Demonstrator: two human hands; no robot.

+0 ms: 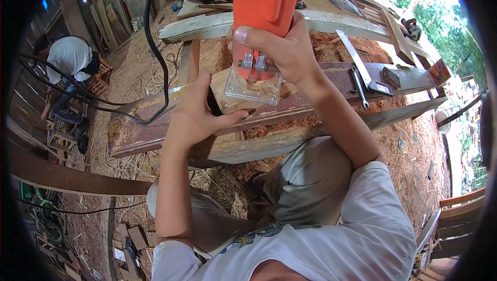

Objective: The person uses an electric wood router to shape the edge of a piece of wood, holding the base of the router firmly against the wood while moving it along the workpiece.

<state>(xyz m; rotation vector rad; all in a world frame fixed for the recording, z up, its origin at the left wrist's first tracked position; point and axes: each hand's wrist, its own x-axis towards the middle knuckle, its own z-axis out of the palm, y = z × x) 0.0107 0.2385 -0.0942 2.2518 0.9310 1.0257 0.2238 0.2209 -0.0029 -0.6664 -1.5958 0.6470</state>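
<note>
Right hand (287, 53) gripping orange router (261, 4), top cut off, left hand (194, 118) clasping wooden block (221, 84)

One router (265, 6), one wrench (358, 87), one co-worker (70, 58), apparently one block (221, 85)

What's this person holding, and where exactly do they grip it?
The right hand grips the orange power tool around its lower body, above the clear base; the left hand holds the wood block at its left end.
</note>
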